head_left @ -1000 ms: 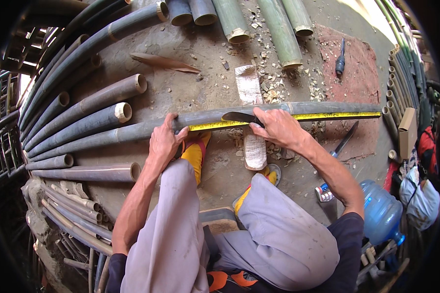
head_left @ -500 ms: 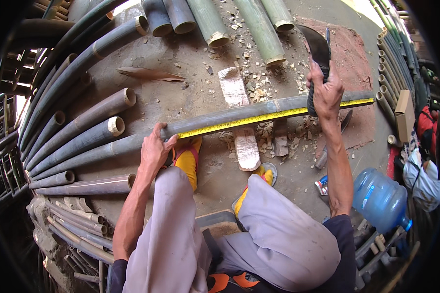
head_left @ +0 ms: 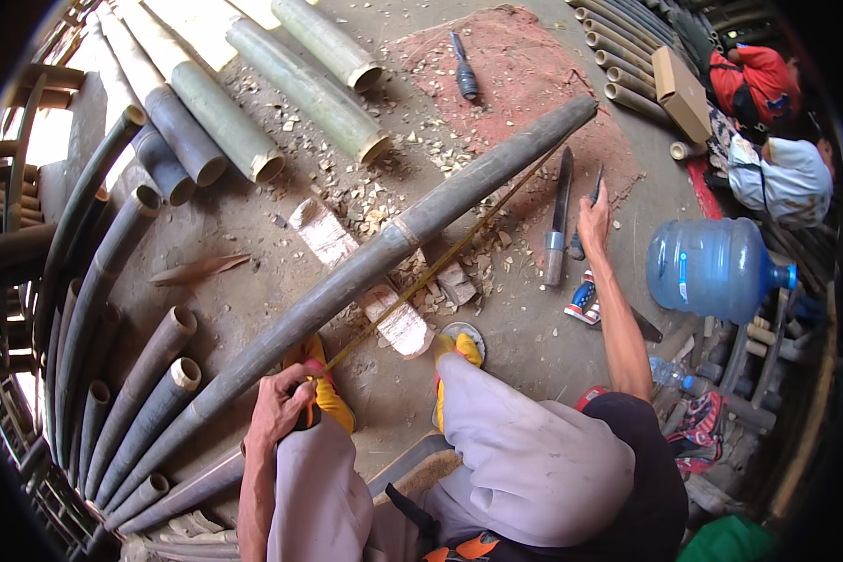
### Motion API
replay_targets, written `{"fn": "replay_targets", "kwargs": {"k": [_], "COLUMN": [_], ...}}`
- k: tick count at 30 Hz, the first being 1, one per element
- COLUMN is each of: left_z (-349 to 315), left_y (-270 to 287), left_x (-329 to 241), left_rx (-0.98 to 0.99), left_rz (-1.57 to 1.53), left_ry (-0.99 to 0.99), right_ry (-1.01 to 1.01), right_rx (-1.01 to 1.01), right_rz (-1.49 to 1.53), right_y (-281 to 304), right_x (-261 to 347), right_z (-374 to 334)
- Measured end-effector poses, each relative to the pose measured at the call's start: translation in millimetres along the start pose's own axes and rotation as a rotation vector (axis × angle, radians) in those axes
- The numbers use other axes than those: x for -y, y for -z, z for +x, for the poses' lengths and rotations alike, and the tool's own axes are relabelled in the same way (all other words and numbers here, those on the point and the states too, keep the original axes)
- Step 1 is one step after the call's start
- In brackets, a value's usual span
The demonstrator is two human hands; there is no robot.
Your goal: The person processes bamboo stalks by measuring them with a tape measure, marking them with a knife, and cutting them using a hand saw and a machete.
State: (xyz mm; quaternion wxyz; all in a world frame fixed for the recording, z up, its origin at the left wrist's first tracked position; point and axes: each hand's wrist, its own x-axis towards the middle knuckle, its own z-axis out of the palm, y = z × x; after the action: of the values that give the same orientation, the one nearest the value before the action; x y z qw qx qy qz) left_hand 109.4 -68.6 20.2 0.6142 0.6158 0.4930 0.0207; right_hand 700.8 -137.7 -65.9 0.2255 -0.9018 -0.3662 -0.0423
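A long grey-brown bamboo pole (head_left: 375, 248) slants up to the right across a pale wood block (head_left: 398, 323). Near its lower part, my left hand (head_left: 281, 403) is closed around a black and orange tape measure (head_left: 306, 415). The narrow yellow tape (head_left: 440, 267) runs out beside the pole toward its far end, turned nearly edge-on. To the right, my right hand (head_left: 594, 223) is closed on a dark-bladed machete (head_left: 577, 245), seen almost edge-on low over the floor. Just left of it lies a straight knife (head_left: 557, 215) with a grey handle.
Thick bamboo poles (head_left: 220, 117) lie at the back left, with more fanned along the left. Wood chips (head_left: 384, 201) litter the floor. A dark-handled tool (head_left: 465, 73) lies on a reddish patch. Right stand a blue water jug (head_left: 707, 270) and a cardboard box (head_left: 681, 96).
My right hand has moved off the pole, carrying the machete down to the right. The tape has twisted and slipped away from the pole's side. My left hand has left the pole; the view has turned.
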Motion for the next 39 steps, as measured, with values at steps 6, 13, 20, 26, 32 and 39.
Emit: {"fn": "replay_targets", "kwargs": {"k": [6, 13, 20, 26, 32, 39], "left_z": [21.4, -4.7, -62.8, -95.7, -70.0, -35.6], "left_y": [-14.5, -5.2, 2.3, -17.6, -27.7, 48.5], "left_x": [-15.4, 25.2, 90.2, 152.3, 133.4, 118.7], "left_rx": [0.260, 0.017, -0.146, -0.283, -0.519, -0.790], "left_rz": [-0.283, -0.272, -0.401, 0.073, 0.176, 0.926], "left_ry": [0.053, 0.093, 0.190, 0.173, 0.131, 0.002], "right_ry": [-0.065, -0.091, -0.058, 0.144, 0.542, 0.494], "right_rx": [0.057, 0.232, 0.141, 0.261, 0.754, 0.702], "right_rz": [-0.145, -0.174, -0.268, 0.212, 0.349, 0.183], "right_y": [-28.9, -42.4, -42.5, -16.2, -13.6, -25.0], "right_x": [-74.7, -90.5, -89.7, 94.0, 203.4, 215.2], "right_z": [18.9, 8.9, -1.6, -86.5, -219.3, -252.2]}}
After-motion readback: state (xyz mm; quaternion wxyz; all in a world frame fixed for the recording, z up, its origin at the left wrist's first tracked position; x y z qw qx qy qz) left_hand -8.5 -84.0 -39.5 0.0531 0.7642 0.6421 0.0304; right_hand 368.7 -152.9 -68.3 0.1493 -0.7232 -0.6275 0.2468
